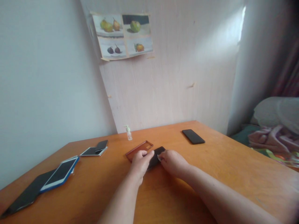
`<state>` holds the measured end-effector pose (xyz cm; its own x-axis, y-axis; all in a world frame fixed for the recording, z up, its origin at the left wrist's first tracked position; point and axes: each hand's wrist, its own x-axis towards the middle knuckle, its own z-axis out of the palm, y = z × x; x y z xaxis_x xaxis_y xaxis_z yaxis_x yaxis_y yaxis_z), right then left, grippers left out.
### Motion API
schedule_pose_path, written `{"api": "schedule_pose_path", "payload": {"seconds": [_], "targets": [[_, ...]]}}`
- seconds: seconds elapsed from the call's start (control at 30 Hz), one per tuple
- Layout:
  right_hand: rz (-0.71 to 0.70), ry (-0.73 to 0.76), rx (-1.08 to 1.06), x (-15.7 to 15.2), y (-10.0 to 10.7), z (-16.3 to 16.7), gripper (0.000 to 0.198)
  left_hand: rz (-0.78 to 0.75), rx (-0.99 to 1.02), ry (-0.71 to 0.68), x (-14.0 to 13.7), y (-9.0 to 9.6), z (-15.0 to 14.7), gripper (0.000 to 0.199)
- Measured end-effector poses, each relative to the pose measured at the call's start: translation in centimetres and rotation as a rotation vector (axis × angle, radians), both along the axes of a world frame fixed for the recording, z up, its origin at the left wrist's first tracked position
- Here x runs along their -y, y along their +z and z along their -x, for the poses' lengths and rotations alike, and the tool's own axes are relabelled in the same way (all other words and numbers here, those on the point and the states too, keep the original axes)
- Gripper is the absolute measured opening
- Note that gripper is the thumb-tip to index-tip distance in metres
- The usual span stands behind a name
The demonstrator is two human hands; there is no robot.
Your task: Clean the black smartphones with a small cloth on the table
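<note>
Black, flat, rectangular phone [154, 160], left hand [140, 161] clasping it; right hand [173, 161] pinches white scrap [159, 157].

The wooden table [100, 177] carries a see-through case [139, 149], a pump bottle [129, 134] and several flat devices [193, 136].

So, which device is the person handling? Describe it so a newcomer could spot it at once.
Find the orange-brown table, then the left hand and right hand near its middle. Between them lies a flat, dark, phone-like device, beside a reddish-brown case. Unlike its dark look-alike farther right, it has a hand on it.
</note>
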<state>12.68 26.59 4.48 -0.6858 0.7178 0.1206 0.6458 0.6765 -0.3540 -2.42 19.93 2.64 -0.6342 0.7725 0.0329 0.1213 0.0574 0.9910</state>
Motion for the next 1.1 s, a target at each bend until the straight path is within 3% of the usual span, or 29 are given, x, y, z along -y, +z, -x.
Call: {"api": "schedule_pose_path", "payload": {"seconds": [0.2, 0.27, 0.47, 0.67, 0.83, 1.0, 1.1], "targets": [[0.022, 0.004, -0.019, -1.3, -0.5, -0.4, 0.027, 0.207, -0.551, -0.154, 0.7, 0.0, -0.6, 0.046], [0.029, 0.004, -0.029, -1.4, -0.6, -0.5, 0.027, 0.23, -0.617, -0.168, 0.7, -0.1, -0.5, 0.047], [0.038, -0.034, -0.06, -2.2, -1.1, -0.5, 0.025, 0.012, -0.463, -0.134, 0.6, -0.3, -0.1, 0.045], [0.006, -0.114, -0.104, -1.8, -1.2, -0.2, 0.027, -0.131, -0.385, -0.149, 0.6, -0.2, 0.0, 0.063], [-0.027, 0.021, -0.12, -0.9, -0.8, 0.0, 0.023, -0.117, -0.536, -0.18, 0.5, -0.2, -0.1, 0.064], [-0.061, -0.1, -0.085, -2.3, -0.9, -0.5, 0.028, -0.093, -0.543, -0.204, 0.5, -0.3, 0.1, 0.066], [-0.068, -0.1, -0.071, -2.0, -0.9, -0.3, 0.027, -0.097, -0.488, -0.203, 0.6, -0.2, 0.0, 0.066]]}}
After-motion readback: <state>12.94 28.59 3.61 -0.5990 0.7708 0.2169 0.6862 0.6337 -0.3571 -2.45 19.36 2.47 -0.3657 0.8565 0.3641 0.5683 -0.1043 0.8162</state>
